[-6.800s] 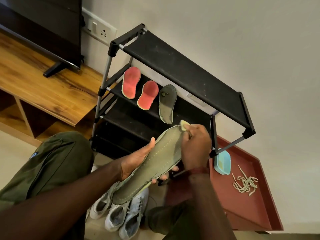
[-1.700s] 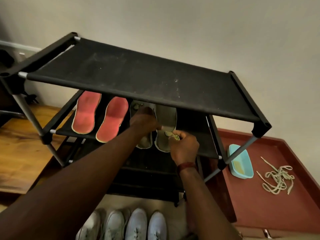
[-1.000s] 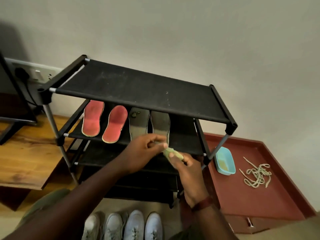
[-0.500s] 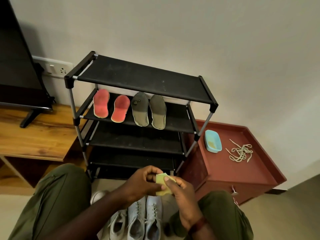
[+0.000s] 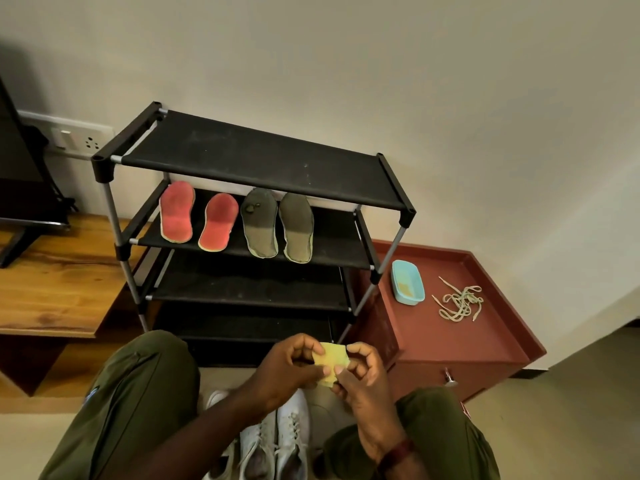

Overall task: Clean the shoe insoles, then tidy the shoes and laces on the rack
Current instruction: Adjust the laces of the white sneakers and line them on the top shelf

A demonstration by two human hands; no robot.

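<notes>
The left hand (image 5: pixel 291 365) and right hand (image 5: pixel 360 379) meet low in the near middle. Each pinches an edge of a small yellow-green square cleaning pad (image 5: pixel 332 358) between thumb and fingertips, held in the air just in front of the black fabric-and-metal-tube shoe rack (image 5: pixel 263 157).

The rack has four shelves, and the lowest is partly hidden behind the hands and a knee. On the second shelf lie four insoles side by side: two red insoles (image 5: pixel 176 216) (image 5: pixel 219 226) on the left and two olive-grey insoles (image 5: pixel 259 226) (image 5: pixel 296 232) beside them. Open fabric is left at the shelf's right end.

Right of the rack, a red-brown rimmed worktop (image 5: pixel 450 341) carries one light-blue plastic tub (image 5: pixel 408 286) and, well apart from it, one tangle of pale laces (image 5: pixel 460 303).

White lace-up shoes (image 5: pixel 277 441) stand on the floor between the knees. The forearms cover them, so their count is unclear.

At the left, a wooden unit (image 5: pixel 52 289) and a television (image 5: pixel 17 161) are cut off by the edge.
</notes>
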